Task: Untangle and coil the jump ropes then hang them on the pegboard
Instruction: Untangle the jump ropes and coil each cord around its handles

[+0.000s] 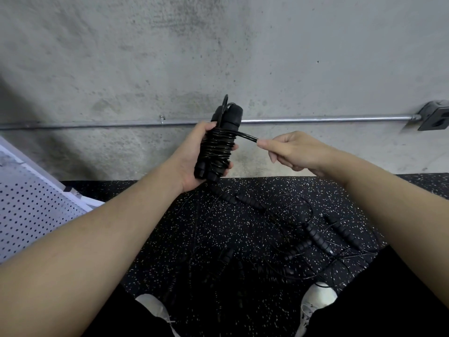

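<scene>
My left hand (194,156) grips a black jump rope bundle (218,144), two handles held upright side by side with thin cord wound tightly round them. My right hand (289,150) pinches the free end of that cord (247,137), pulled out to the right of the bundle. More black jump ropes (303,234) lie tangled on the speckled floor below, their ribbed handles spread among thin loops of cord. A white pegboard (31,210) leans at the left edge.
A grey concrete wall (218,57) stands close ahead, with a metal conduit (328,119) running along it to a junction box (435,116) at the right. Black speckled rubber flooring (170,227) lies underfoot. My white shoes (318,302) show at the bottom.
</scene>
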Motion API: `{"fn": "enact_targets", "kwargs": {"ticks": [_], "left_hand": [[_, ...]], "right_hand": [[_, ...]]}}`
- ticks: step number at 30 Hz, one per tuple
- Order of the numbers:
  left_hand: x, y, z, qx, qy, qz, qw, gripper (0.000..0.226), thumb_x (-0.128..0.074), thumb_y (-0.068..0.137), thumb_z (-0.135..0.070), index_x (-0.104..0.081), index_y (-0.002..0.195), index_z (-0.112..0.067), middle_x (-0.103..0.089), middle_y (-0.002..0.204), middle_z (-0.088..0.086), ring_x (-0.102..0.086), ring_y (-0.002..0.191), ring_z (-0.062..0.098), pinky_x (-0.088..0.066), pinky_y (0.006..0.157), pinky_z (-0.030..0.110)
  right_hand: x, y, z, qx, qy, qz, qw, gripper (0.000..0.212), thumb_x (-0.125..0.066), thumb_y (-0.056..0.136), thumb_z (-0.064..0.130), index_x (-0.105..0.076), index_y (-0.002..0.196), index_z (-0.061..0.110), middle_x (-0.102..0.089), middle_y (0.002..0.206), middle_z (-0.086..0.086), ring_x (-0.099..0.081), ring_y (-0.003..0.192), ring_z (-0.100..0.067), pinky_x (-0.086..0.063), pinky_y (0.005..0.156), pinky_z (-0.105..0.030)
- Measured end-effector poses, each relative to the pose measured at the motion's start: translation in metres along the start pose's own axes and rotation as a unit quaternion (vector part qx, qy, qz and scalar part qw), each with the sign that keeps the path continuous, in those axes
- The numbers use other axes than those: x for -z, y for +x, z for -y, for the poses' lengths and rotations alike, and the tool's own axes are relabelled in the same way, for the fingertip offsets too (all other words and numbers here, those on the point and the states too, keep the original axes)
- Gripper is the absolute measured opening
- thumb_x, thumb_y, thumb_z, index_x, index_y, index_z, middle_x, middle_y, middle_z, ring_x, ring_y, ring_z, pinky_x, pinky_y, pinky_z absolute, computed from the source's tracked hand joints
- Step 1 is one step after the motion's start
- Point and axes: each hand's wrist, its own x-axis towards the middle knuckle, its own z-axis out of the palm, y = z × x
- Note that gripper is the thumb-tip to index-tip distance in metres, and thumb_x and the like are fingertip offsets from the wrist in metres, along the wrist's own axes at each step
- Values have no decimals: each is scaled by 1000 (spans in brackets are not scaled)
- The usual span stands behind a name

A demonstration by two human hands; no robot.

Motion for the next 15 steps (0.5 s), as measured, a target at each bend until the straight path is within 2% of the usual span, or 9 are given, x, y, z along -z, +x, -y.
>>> {"fn": "enact_targets", "kwargs": {"ticks": [3, 5, 8, 11, 14, 15], "left_hand": [[5, -1, -4, -18, -33, 20, 999, 43, -39, 102, -45, -68, 103, -13, -74, 88, 7, -62, 58, 25, -49, 50, 28], [8, -2, -5, -16, -31, 48, 998, 45, -38, 101, -46, -69, 101, -13, -72, 88, 7, -61, 58, 25, -49, 48, 28], [9, -3, -4, 2, -4, 79, 997, 49, -40, 100, -48, -74, 89, -15, -71, 86, 8, -60, 56, 26, -49, 47, 28], [7, -4, -1, 17, 65, 111, 992, 49, -38, 101, -50, -72, 91, -16, -71, 86, 9, -62, 58, 27, -51, 49, 30], [4, -4, 1, 38, 143, 135, 980, 51, -45, 92, -60, -76, 89, -19, -72, 86, 9, -64, 60, 27, -53, 53, 32], [4, -5, 2, 41, 170, 143, 974, 52, -47, 88, -63, -75, 93, -19, -72, 88, 10, -65, 61, 28, -55, 54, 34]], "right_hand": [[8, -6, 4, 31, 55, 54, 997, 36, -54, 100, 41, -67, 101, 7, -49, 62, 3, -33, 46, -10, -28, 33, -13], [12, -5, 0, 41, 81, 84, 992, 32, -53, 102, 35, -68, 113, 9, -54, 70, 5, -32, 49, -9, -28, 35, -13], [10, -1, -8, 36, 56, 57, 996, 33, -65, 92, 43, -74, 106, 15, -56, 68, 2, -32, 49, -10, -29, 45, -21], [11, 0, -10, 7, -27, -13, 1000, 39, -76, 76, 58, -79, 91, 22, -40, 52, 4, -30, 46, -11, -30, 48, -22], [12, 3, -11, -10, -11, -31, 999, 37, -85, 72, 49, -78, 90, 17, -37, 50, 4, -30, 46, -12, -31, 48, -21], [11, 5, -12, -12, 2, -31, 999, 34, -87, 72, 42, -77, 90, 15, -38, 49, 3, -30, 46, -12, -29, 48, -22]]}}
